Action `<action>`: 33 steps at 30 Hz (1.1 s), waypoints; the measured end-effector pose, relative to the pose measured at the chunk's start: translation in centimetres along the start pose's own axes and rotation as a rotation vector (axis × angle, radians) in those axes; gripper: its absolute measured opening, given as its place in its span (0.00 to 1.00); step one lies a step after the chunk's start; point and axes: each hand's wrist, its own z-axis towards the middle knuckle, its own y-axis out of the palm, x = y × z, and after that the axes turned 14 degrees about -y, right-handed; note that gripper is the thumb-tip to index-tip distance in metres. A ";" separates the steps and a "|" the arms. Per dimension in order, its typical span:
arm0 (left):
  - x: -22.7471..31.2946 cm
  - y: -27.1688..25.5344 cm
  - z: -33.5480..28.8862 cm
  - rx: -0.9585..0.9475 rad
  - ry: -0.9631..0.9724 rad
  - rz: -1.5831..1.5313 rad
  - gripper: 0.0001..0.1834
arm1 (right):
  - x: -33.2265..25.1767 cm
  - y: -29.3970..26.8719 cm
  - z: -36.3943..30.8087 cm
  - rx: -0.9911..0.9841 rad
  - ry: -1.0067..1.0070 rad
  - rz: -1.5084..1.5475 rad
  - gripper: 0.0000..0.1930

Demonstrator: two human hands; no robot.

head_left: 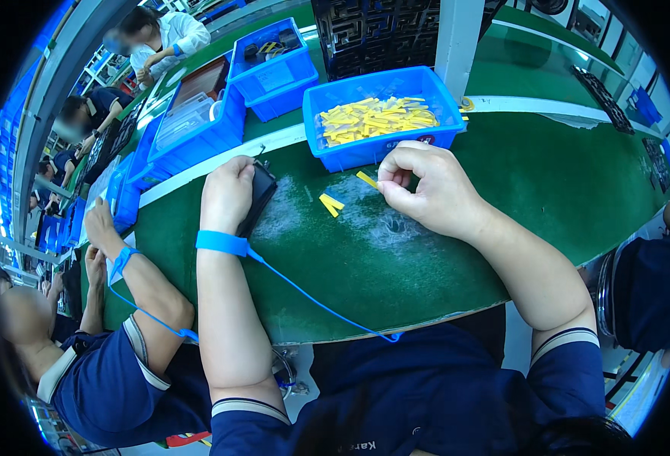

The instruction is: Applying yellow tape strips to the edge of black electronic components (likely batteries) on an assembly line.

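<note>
My left hand (229,194), with a blue strap and cord at the wrist, is closed around the edge of a flat black device (262,190) held tilted above the green tabletop. What the device is I cannot make out, and the fingers hide part of it. My right hand (430,186) pinches a small yellow strip (366,179) between thumb and forefinger. Two or so more yellow strips (331,204) lie on the table between my hands. Just beyond my right hand stands a blue bin (384,148) heaped with yellow strips (377,118).
Further blue bins (270,80) with parts stand at the back left. A grey post (457,45) rises behind the bin of strips, beside a black patterned panel (377,34). A co-worker's arm (149,277) reaches over the table close at my left. Another person (647,289) sits at right.
</note>
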 end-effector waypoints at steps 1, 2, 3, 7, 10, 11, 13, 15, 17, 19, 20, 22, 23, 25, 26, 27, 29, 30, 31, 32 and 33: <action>-0.5 0.1 0.3 -0.014 -0.030 0.055 0.12 | 0.1 0.0 0.1 -0.003 0.021 0.015 0.04; -1.0 0.4 0.3 -0.011 -0.033 0.056 0.12 | 0.1 0.0 0.2 -0.005 0.018 0.017 0.04; -0.5 0.4 -0.1 0.123 0.024 0.078 0.12 | 0.0 0.0 0.3 -0.012 0.065 0.047 0.05; 4.3 1.0 -3.2 -0.119 0.133 -0.470 0.13 | 0.7 0.0 0.1 -0.058 0.216 0.211 0.05; 7.1 1.4 -6.0 -0.314 0.404 -0.533 0.12 | 0.4 0.2 0.2 -0.090 0.249 0.273 0.05; 7.5 1.7 -6.5 -0.333 0.434 -0.534 0.12 | 0.5 0.4 0.1 -0.091 0.249 0.273 0.05; 7.5 2.3 -6.4 -0.326 0.436 -0.555 0.10 | 0.7 0.7 0.0 -0.046 0.185 0.258 0.05; 7.3 2.4 -6.2 -0.401 0.352 -0.541 0.07 | 0.9 0.9 -0.1 -0.035 0.183 0.254 0.06; 6.8 3.3 -5.6 -0.435 0.240 -0.571 0.05 | 1.0 0.9 -0.1 -0.024 0.182 0.250 0.06; 5.9 3.8 -4.7 -0.332 0.180 -0.252 0.05 | 1.1 0.5 0.3 -0.078 0.280 0.225 0.06; 5.6 4.0 -4.4 -0.307 0.163 -0.178 0.06 | 1.2 0.4 0.4 -0.076 0.277 0.171 0.07; 4.7 5.0 -4.1 -0.220 0.253 -0.103 0.06 | 1.5 0.3 0.3 -0.056 0.239 0.119 0.07; 4.3 5.2 -4.0 -0.133 0.340 -0.029 0.07 | 1.7 0.4 0.2 -0.038 0.203 0.068 0.07; 4.8 4.8 -4.1 -0.102 0.311 -0.060 0.07 | 2.0 0.3 0.1 -0.025 0.174 0.033 0.07; 5.0 4.7 -4.2 -0.069 0.278 -0.090 0.07 | 2.2 0.3 0.1 -0.015 0.143 -0.001 0.07; 5.0 4.5 -4.1 -0.067 0.281 -0.090 0.07 | 2.2 0.2 0.0 -0.013 0.142 -0.002 0.07; 4.8 4.1 -3.5 -0.123 0.187 -0.143 0.07 | 2.2 0.1 0.1 0.046 0.058 -0.098 0.05; 4.7 4.1 -3.3 -0.127 0.156 -0.172 0.06 | 2.2 0.0 0.1 0.048 0.055 -0.099 0.05; 4.7 4.1 -3.3 -0.124 0.159 -0.172 0.06 | 2.2 -0.1 0.2 0.096 0.007 -0.140 0.05; 4.9 3.9 -3.3 -0.122 0.120 -0.229 0.07 | 2.1 -0.2 0.3 0.145 -0.042 -0.182 0.04; 5.2 3.8 -3.3 -0.122 0.086 -0.287 0.08 | 2.2 -0.3 0.4 0.149 -0.046 -0.189 0.04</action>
